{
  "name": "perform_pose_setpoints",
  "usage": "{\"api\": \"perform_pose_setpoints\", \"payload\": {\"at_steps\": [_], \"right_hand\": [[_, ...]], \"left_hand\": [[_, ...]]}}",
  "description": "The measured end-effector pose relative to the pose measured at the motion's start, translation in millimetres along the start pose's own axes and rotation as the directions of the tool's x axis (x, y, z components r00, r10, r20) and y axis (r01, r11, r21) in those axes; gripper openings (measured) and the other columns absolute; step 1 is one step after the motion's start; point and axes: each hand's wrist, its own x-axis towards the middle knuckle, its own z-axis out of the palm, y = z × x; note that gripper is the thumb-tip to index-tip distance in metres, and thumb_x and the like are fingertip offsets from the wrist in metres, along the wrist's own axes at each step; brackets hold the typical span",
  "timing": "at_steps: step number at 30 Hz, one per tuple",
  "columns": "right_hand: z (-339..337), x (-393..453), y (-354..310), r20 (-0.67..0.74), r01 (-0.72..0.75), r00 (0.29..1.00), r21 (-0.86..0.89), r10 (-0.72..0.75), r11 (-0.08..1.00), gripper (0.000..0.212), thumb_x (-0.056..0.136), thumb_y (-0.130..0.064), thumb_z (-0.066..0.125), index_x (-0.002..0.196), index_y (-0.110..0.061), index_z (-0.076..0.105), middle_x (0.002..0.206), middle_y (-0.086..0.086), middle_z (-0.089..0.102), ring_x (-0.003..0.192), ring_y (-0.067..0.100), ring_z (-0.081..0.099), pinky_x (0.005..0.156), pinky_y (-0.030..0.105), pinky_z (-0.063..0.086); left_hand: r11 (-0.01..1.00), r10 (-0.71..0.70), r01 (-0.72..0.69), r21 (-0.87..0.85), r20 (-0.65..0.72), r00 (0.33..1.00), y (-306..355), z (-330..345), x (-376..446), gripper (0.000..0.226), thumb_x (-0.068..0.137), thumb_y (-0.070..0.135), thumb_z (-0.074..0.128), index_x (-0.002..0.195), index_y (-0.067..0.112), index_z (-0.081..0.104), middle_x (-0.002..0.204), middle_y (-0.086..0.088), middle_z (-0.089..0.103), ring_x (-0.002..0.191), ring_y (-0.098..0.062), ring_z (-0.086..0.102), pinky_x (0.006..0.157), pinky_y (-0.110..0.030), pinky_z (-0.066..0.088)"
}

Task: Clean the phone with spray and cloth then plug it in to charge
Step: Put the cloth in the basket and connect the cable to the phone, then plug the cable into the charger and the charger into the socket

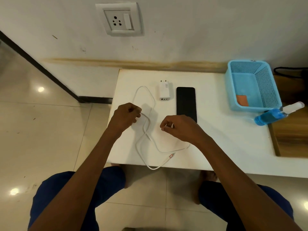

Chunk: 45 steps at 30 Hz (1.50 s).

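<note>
A black phone lies screen up on the white table. Left of it lies a white charger adapter, prongs toward the wall. A white cable loops over the table's left part and hangs a little over the front edge; one plug end lies free near the front. My left hand pinches the cable with curled fingers. My right hand pinches another part of the cable just in front of the phone. A blue spray bottle lies on its side at the right.
A blue plastic basket with an orange cloth in it stands at the table's back right. A wall socket with a switch sits above the table. A wooden surface adjoins the table at right. My knees are below the front edge.
</note>
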Motion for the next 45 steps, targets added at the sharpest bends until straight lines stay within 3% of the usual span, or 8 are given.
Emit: {"api": "perform_pose_setpoints", "payload": {"at_steps": [7,14,21,28,34,40,43,45], "right_hand": [[8.8,7.2,-12.6,0.128,0.042,0.991,-0.095,-0.03,0.995,0.013,0.094,-0.038,0.064,0.104,-0.032,0.07,0.106,-0.007,0.071,0.095,0.014,0.065,0.086,0.037,0.055],[10.4,17.5,-11.6,-0.026,0.006,1.0,-0.096,-0.008,0.995,0.014,0.095,-0.042,0.06,0.104,-0.034,0.068,0.092,-0.013,0.066,0.086,0.012,0.065,0.079,0.035,0.056],[8.0,21.1,-13.2,0.0,0.023,1.0,0.063,-0.023,0.998,0.008,0.096,-0.038,0.06,0.097,-0.039,0.068,0.088,-0.016,0.072,0.081,0.006,0.067,0.077,0.035,0.057],[-0.3,14.1,-31.1,0.178,0.022,0.975,0.512,-0.131,0.859,0.02,0.102,-0.022,0.053,0.105,-0.023,0.073,0.091,0.001,0.078,0.076,0.013,0.064,0.064,0.023,0.044],[-11.0,10.9,-27.0,0.211,0.031,0.959,0.586,-0.19,0.81,0.018,0.095,-0.033,0.064,0.11,-0.033,0.074,0.102,-0.003,0.075,0.094,0.009,0.066,0.084,0.024,0.047],[-10.3,12.2,-9.5,-0.043,0.257,0.966,0.095,-0.253,0.962,0.011,0.089,-0.033,0.073,0.099,-0.034,0.078,0.099,-0.013,0.066,0.097,0.011,0.06,0.088,0.04,0.048],[-12.7,9.9,-3.9,-0.246,0.239,0.914,-0.314,-0.322,0.919,0.015,0.092,-0.037,0.066,0.103,-0.037,0.077,0.098,-0.005,0.059,0.093,0.021,0.053,0.082,0.041,0.042],[-17.0,5.8,-2.7,-0.298,0.201,0.904,-0.339,-0.307,0.919,0.017,0.095,-0.038,0.062,0.105,-0.038,0.076,0.09,-0.007,0.066,0.086,0.021,0.058,0.074,0.036,0.042]], "left_hand": [[0.834,-0.133,-0.043,0.55,0.276,0.952,-21.9,-3.6,-2.5,0.034,0.075,0.054,0.079,0.08,0.025,0.062,0.082,0.007,0.065,0.068,-0.009,0.06,0.053,-0.021,0.042],[0.651,-0.033,-0.217,0.727,0.314,0.949,-43.0,6.8,-17.5,0.025,0.088,0.049,0.065,0.085,0.027,0.057,0.099,0.001,0.067,0.082,-0.015,0.058,0.068,-0.028,0.042],[0.99,0.016,-0.049,0.131,0.24,0.971,-26.2,-39.3,-17.2,0.019,0.089,0.034,0.071,0.086,0.015,0.069,0.068,-0.002,0.072,0.05,-0.012,0.065,0.048,-0.02,0.051],[0.961,-0.011,0.044,-0.271,0.121,0.993,-19.1,-57.7,-21.1,0.024,0.09,0.026,0.072,0.096,0.002,0.073,0.069,-0.006,0.068,0.048,-0.017,0.059,0.048,-0.027,0.052],[0.924,-0.098,0.102,-0.369,0.031,0.995,-16.2,-54.0,-21.8,0.023,0.091,0.018,0.07,0.099,-0.003,0.071,0.069,-0.009,0.065,0.047,-0.018,0.059,0.048,-0.025,0.051],[0.964,-0.093,0.077,-0.255,-0.051,0.994,-12.5,-42.5,-14.0,0.012,0.094,0.013,0.064,0.106,0.013,0.061,0.066,-0.011,0.07,0.047,-0.023,0.064,0.046,-0.029,0.053],[0.993,0.018,-0.009,0.119,-0.073,0.997,-15.5,-32.4,-9.8,0.009,0.094,0.019,0.06,0.101,0.024,0.059,0.076,-0.005,0.072,0.059,-0.022,0.066,0.052,-0.031,0.053],[0.94,0.09,-0.064,0.336,-0.062,0.994,-15.4,-24.2,-8.3,0.005,0.094,0.026,0.058,0.099,0.026,0.062,0.084,0.001,0.069,0.07,-0.02,0.065,0.065,-0.034,0.053]]}}
